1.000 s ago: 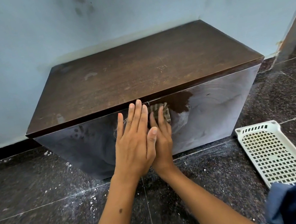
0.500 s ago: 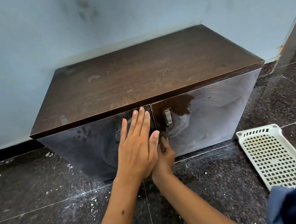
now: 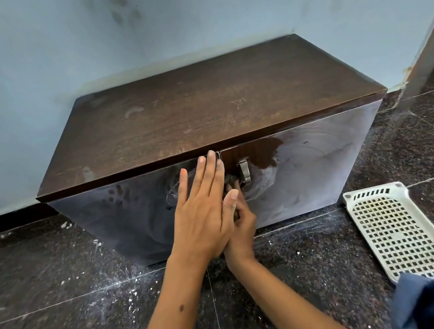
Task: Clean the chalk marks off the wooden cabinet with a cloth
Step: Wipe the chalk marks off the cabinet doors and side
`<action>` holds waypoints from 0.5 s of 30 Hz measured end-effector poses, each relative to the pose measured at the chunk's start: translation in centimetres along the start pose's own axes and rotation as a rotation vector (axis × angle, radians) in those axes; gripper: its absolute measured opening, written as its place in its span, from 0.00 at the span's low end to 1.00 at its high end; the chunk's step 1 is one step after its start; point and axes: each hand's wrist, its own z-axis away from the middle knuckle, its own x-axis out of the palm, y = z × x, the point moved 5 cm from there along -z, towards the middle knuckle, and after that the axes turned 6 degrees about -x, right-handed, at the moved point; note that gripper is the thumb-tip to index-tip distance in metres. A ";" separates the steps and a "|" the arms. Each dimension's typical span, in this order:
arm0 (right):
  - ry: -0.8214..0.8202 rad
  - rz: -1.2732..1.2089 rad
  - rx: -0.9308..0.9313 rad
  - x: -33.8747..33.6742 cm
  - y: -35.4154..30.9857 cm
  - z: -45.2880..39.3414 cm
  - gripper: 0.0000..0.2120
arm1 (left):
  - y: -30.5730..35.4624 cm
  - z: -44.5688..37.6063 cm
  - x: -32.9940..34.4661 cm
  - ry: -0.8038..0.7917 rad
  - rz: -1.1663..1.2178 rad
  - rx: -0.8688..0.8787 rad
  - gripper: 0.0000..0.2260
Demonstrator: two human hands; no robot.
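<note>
Peeking above right hand [image 3: 240, 227]: cloth [image 3: 231, 181]

A: How does the left hand [image 3: 204, 217] lie?
B: Flat, fingers straight and together, pointing up and away, thumb out to the right; its forearm runs in from the lower edge.

A: And the right hand [image 3: 241, 229]?
B: Largely hidden behind the left, just beside its thumb. Its fingers look curled, but what they hold cannot be told; the bare forearm enters from lower right
</note>
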 end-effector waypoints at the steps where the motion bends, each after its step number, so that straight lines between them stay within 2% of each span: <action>1: 0.074 0.032 0.012 -1.3 0.9 -0.1 0.16 | 0.3 0.0 0.4 -0.010 -0.023 0.016 0.30; 4: 0.356 0.141 0.072 -5.8 2.0 -0.6 0.17 | 0.8 -0.1 1.4 -0.018 -0.078 0.044 0.27; 6: 0.374 0.335 -0.138 -6.4 -0.5 -1.1 0.18 | 0.8 -0.1 2.2 -0.030 -0.090 0.042 0.27; 8: 0.292 0.466 -0.482 -5.0 -4.3 -1.7 0.18 | 0.8 0.0 2.8 -0.033 -0.094 0.042 0.27; 11: 0.062 0.642 -0.913 -2.5 -7.4 -2.6 0.17 | 0.7 0.1 3.4 -0.020 -0.108 0.050 0.26; 13: -0.040 0.817 -1.051 -2.3 -7.2 -3.5 0.17 | 0.5 0.2 3.5 -0.009 -0.125 0.051 0.25; 15: -0.080 0.941 -1.103 -3.4 -6.1 -4.0 0.17 | 0.4 0.2 3.4 -0.010 -0.137 0.049 0.25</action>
